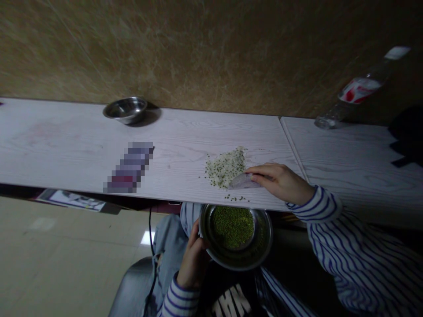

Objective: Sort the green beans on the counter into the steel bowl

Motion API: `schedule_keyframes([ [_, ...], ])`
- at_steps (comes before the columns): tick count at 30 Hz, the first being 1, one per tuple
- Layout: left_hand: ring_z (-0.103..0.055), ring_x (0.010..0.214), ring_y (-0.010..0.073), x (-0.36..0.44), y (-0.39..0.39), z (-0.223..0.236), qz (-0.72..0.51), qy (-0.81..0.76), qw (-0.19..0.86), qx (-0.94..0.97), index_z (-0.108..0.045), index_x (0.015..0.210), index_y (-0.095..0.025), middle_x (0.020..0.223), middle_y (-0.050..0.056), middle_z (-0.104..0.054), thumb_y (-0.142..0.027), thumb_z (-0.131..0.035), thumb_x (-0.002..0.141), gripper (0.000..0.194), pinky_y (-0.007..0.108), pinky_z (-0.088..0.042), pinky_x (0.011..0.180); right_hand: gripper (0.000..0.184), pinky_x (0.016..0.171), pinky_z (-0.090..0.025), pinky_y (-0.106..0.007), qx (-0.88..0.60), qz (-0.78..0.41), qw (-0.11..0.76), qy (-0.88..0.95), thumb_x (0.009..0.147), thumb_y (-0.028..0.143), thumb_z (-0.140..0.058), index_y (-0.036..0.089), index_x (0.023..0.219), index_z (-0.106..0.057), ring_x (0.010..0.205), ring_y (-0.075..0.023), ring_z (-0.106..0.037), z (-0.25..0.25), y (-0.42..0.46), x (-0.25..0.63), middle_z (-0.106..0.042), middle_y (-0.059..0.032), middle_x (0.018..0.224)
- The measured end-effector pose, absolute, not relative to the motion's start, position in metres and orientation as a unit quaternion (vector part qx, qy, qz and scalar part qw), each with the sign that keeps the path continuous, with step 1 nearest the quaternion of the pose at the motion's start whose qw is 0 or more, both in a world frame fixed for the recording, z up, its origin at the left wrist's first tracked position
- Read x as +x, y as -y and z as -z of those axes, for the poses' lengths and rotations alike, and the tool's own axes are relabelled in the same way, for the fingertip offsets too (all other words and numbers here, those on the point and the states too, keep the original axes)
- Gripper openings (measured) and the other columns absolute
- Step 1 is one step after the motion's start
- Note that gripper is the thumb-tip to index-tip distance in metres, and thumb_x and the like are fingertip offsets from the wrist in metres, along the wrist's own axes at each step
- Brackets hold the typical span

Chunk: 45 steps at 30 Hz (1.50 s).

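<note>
Clerk: Right hand?
Checker: Right hand [280, 180], one, striped cuff; thumb and fingers together, clamped on a clear thin scraper [243, 181].
Clerk: Scraper, position?
Checker: Low over the bench [178, 141], at the right side of the mixed pile [224, 169]. Whether its lower edge touches the surface, cannot tell.
Clerk: Pile, composition?
Checker: White grains with green beans mixed through, spread in one patch. Loose green beans: a few, between the patch and the near edge.
Clerk: Left hand?
Checker: Left hand [194, 259], one, striped cuff; clamped on the left rim of the large bowl [264, 237].
Clerk: Large bowl, particulars?
Checker: Steel, round, held just off the near edge of the bench, below the pile in view. Contents: green beans [233, 226], a broad layer.
Clerk: Farther out, left?
Checker: Pixelated item [130, 169], one, oblong, lying slantwise, details hidden. Beyond it, small bowl [127, 108], steel, near the wall [198, 53].
Clerk: Farther out, right?
Checker: Plastic bottle [360, 90], clear, white cap, red-and-white label, by the wall past the panel seam. At the right edge, dark object [408, 132], one, too dim to identify.
</note>
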<state>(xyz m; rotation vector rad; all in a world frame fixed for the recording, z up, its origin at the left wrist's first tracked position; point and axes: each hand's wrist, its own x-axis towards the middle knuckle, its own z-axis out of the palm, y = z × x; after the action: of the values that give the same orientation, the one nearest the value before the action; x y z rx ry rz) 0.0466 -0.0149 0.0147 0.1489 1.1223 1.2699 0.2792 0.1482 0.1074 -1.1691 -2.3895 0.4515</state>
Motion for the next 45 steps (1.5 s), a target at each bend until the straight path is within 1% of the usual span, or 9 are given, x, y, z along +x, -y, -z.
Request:
schedule_keyframes([
  [3, -0.064, 0.121, 0.0336, 0.046, 0.015, -0.014, -0.559, -0.497, 0.661, 0.064, -0.071, 0.128, -0.021, 0.114, 0.007, -0.077, -0.018, -0.070, 0.062, 0.066, 0.038, -0.056, 0.091, 0.030, 0.094, -0.062, -0.038, -0.451, -0.167, 0.225, 0.848, 0.095, 0.016, -0.060, 0.021, 0.117, -0.079, 0.102, -0.0232, -0.078, -0.106, -0.156, 0.277, -0.082, -0.0076, 0.113],
  [7, -0.064, 0.122, 0.0339, 0.045, 0.015, -0.014, -0.564, -0.493, 0.660, 0.064, -0.071, 0.127, -0.022, 0.115, 0.007, -0.077, -0.018, -0.070, 0.063, 0.065, 0.040, -0.057, 0.093, 0.030, 0.092, -0.063, -0.039, -0.468, -0.170, 0.241, 0.833, 0.095, 0.018, -0.060, 0.019, 0.118, -0.079, 0.102, -0.0246, -0.078, -0.109, -0.162, 0.277, -0.081, -0.0093, 0.115],
  [13, -0.061, 0.128, 0.0358, 0.046, 0.015, -0.014, -0.567, -0.495, 0.653, 0.081, -0.074, 0.117, -0.027, 0.118, 0.007, -0.077, -0.018, -0.068, 0.063, 0.056, 0.043, -0.057, 0.096, 0.031, 0.095, -0.062, -0.041, -0.467, -0.149, 0.237, 0.839, 0.095, 0.018, -0.059, 0.020, 0.118, -0.079, 0.104, -0.0254, -0.077, -0.109, -0.157, 0.271, -0.081, -0.0102, 0.115],
  [18, -0.063, 0.124, 0.0362, 0.047, 0.016, -0.014, -0.566, -0.505, 0.645, 0.093, -0.071, 0.124, -0.024, 0.117, 0.007, -0.077, -0.021, -0.068, 0.064, 0.060, 0.043, -0.056, 0.096, 0.030, 0.094, -0.062, -0.037, -0.434, -0.161, 0.222, 0.858, 0.095, 0.016, -0.060, 0.021, 0.117, -0.080, 0.100, -0.0233, -0.078, -0.111, -0.149, 0.269, -0.082, -0.0082, 0.111],
  [24, -0.064, 0.120, 0.0348, 0.046, 0.016, -0.013, -0.565, -0.495, 0.657, 0.070, -0.074, 0.118, -0.025, 0.112, 0.007, -0.077, -0.019, -0.070, 0.062, 0.057, 0.040, -0.058, 0.090, 0.030, 0.086, -0.063, -0.035, -0.426, -0.161, 0.215, 0.864, 0.095, 0.017, -0.059, 0.020, 0.116, -0.080, 0.091, -0.0222, -0.078, -0.116, -0.144, 0.278, -0.083, -0.0082, 0.104],
  [30, -0.066, 0.110, 0.0329, 0.045, 0.016, -0.013, -0.554, -0.512, 0.652, 0.074, -0.070, 0.128, -0.020, 0.109, 0.008, -0.077, -0.019, -0.069, 0.060, 0.068, 0.039, -0.057, 0.086, 0.029, 0.086, -0.062, -0.034, -0.446, -0.159, 0.223, 0.852, 0.096, 0.020, -0.058, 0.021, 0.115, -0.080, 0.091, -0.0214, -0.078, -0.112, -0.143, 0.284, -0.083, -0.0072, 0.107],
  [37, -0.065, 0.116, 0.0336, 0.048, 0.015, -0.016, -0.560, -0.502, 0.655, 0.069, -0.069, 0.130, -0.023, 0.110, 0.006, -0.078, -0.019, -0.070, 0.061, 0.069, 0.041, -0.056, 0.091, 0.030, 0.085, -0.062, -0.034, -0.433, -0.170, 0.205, 0.861, 0.095, 0.019, -0.059, 0.024, 0.116, -0.080, 0.091, -0.0209, -0.077, -0.113, -0.141, 0.281, -0.083, -0.0059, 0.105],
  [40, -0.064, 0.119, 0.0346, 0.048, 0.015, -0.017, -0.563, -0.504, 0.651, 0.074, -0.069, 0.131, -0.022, 0.112, 0.007, -0.077, -0.020, -0.069, 0.060, 0.071, 0.042, -0.055, 0.093, 0.030, 0.088, -0.062, -0.035, -0.429, -0.177, 0.204, 0.862, 0.095, 0.019, -0.059, 0.025, 0.116, -0.080, 0.094, -0.0212, -0.077, -0.113, -0.138, 0.282, -0.083, -0.0051, 0.106],
  [45, -0.063, 0.119, 0.0331, 0.048, 0.015, -0.014, -0.560, -0.514, 0.645, 0.079, -0.073, 0.123, -0.023, 0.113, 0.007, -0.076, -0.021, -0.069, 0.060, 0.063, 0.038, -0.056, 0.091, 0.029, 0.091, -0.062, -0.037, -0.432, -0.182, 0.211, 0.857, 0.095, 0.019, -0.059, 0.023, 0.115, -0.080, 0.096, -0.0221, -0.077, -0.112, -0.136, 0.285, -0.083, -0.0063, 0.108],
])
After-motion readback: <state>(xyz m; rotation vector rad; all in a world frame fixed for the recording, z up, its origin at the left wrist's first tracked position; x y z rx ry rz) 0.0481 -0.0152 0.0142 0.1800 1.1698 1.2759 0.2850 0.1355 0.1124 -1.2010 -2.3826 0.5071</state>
